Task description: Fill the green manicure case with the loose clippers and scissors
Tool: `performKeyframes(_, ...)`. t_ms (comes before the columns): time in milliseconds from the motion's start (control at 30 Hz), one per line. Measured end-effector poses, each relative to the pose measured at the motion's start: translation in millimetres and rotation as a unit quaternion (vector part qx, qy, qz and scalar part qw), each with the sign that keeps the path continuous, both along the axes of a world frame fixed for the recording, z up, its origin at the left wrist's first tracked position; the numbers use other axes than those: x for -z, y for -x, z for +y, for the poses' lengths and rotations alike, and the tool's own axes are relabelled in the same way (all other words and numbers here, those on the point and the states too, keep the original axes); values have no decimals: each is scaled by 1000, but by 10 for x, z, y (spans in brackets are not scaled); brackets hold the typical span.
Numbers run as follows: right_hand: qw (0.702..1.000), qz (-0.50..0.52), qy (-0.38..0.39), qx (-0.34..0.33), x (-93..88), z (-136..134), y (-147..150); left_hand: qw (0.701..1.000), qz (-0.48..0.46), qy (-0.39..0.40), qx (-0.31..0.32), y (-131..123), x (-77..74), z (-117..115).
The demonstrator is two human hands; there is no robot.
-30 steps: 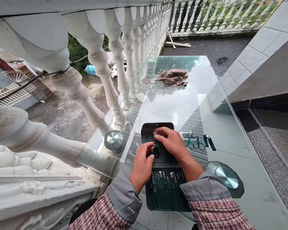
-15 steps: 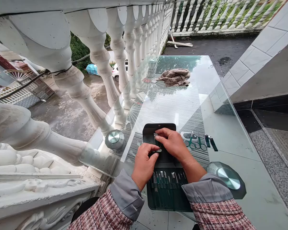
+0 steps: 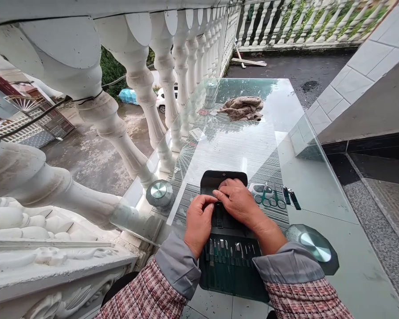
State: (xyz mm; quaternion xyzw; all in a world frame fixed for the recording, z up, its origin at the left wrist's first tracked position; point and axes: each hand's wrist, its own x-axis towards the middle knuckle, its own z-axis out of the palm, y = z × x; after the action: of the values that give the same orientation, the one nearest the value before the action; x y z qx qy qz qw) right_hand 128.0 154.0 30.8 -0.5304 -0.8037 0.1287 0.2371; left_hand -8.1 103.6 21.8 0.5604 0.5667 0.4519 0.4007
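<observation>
Glass table [image 3: 252,133], near edge: open black manicure case [image 3: 223,179]. Your left hand [image 3: 198,223] and right hand [image 3: 239,201] pinch a small dark tool [image 3: 219,217] mid-case, mostly hidden by fingers. Keep the pinch firm, square to the case.

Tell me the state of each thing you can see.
Left bare hand, curled, fingers closed together.
Right bare hand, curled over the left fingertips.
Black manicure case, open flat, steel tools in slots.
Green-handled steel scissors, lying flat.
Brown cloth towel, crumpled in a heap.
</observation>
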Motion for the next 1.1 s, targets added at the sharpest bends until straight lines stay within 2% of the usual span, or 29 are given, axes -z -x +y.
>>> performKeyframes(133, 999, 13, 46, -15, -30, -26, -10, 1000, -24, 9, 10, 7, 1, -26)
performKeyframes(233, 996, 57, 62, -1, -102, -63, 3, 1000, -12, 10, 5, 23, -14, -60)
performKeyframes(300, 990, 129, 50, 33, -196, -110, -25, 1000, -1, 9, 12, 45, -28, -88)
performKeyframes(367, 970, 219, 29, 96, -309, -180, -129, 1000, 13, 5, 25, 73, -45, -117)
performKeyframes(433, 932, 312, 4, 187, -401, -275, -326, 998, 39, -12, 39, 101, -68, -148)
performKeyframes(500, 862, 410, -48, 294, -421, -392, -598, 993, 82, -52, 65, 122, -99, -180)
performKeyframes(567, 775, 495, -121, 374, -343, -512, -896, 982, 122, -105, 98, 134, -134, -214)
performKeyframes(600, 749, 513, -132, 398, -272, -562, -1035, 975, 143, -131, 108, 138, -150, -231)
performKeyframes(633, 738, 510, -135, 421, -186, -600, -1158, 968, 165, -154, 108, 140, -164, -247)
performKeyframes(667, 744, 482, -127, 444, -95, -622, -1260, 962, 184, -174, 102, 142, -176, -263)
performKeyframes(700, 775, 429, -100, 453, -5, -624, -1339, 957, 198, -194, 90, 141, -185, -278)
performKeyframes(733, 818, 369, -60, 438, 75, -608, -1394, 952, 208, -211, 81, 140, -190, -290)
performKeyframes(800, 851, 319, -30, 416, 191, -529, -1440, 945, 215, -232, 84, 129, -189, -306)
performKeyframes(867, 879, 276, -27, 389, 250, -420, -1432, 940, 212, -244, 109, 107, -173, -311)
performKeyframes(967, 933, 124, -46, 335, 294, -275, -1394, 926, 216, -269, 151, 65, -127, -303)
performKeyframes(1033, 948, 13, -52, 313, 320, -221, -1384, 915, 231, -284, 171, 40, -92, -291)
performKeyframes(1100, 947, -50, -42, 314, 339, -201, -1386, 906, 251, -286, 184, 21, -59, -279)
